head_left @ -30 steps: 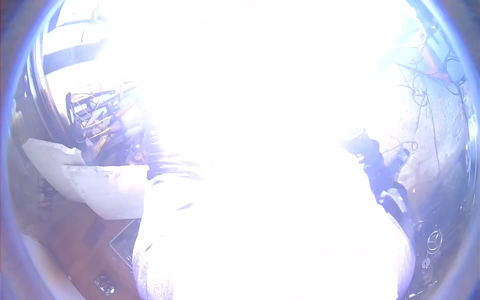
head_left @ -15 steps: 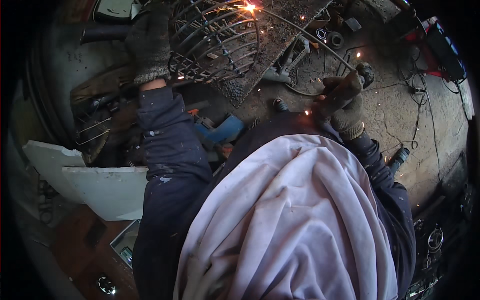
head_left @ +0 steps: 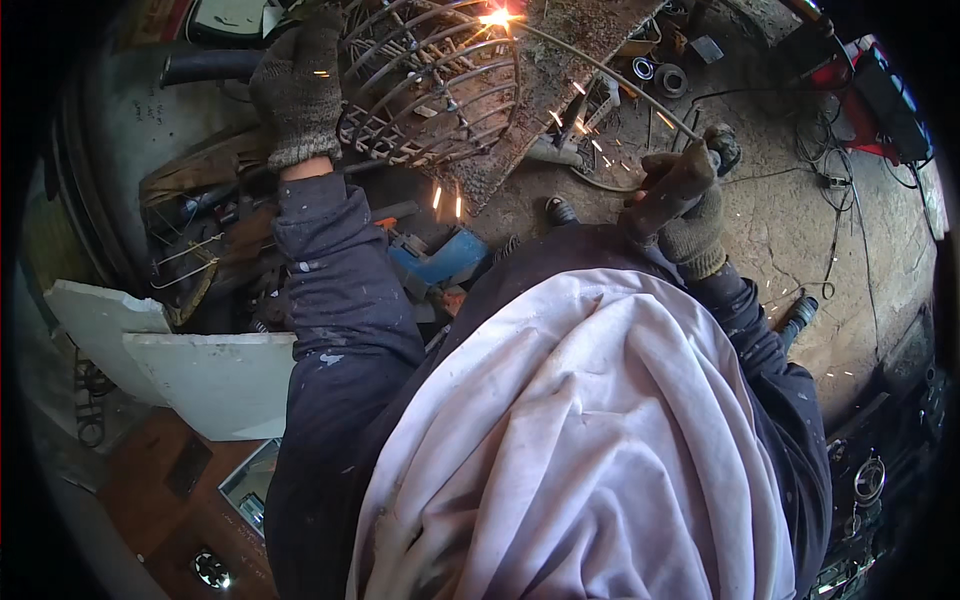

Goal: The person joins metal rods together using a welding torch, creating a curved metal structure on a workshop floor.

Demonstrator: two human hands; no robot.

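Note:
My gloved right hand is closed round a brown-sleeved electrode holder. From the holder's head a long welding rod runs up and left to a bright arc, throwing orange sparks. That arc burns on the upper part of a round cage of bent metal bars. At the cage's left side is my gloved left hand, back upward and fingers bent; what they grip is hidden. A dark tube sticks out leftward beside this hand.
The cage lies on a rough metal plate. Bearing rings and a red-blue machine with loose cables sit to the right. Pale broken boards stand at the left, and a blue tool lies below the plate.
The arc shifts slightly left and down and looks brighter. The rod's tip moves with it, while both hands stay nearly in place. The sparks fly in different spots.

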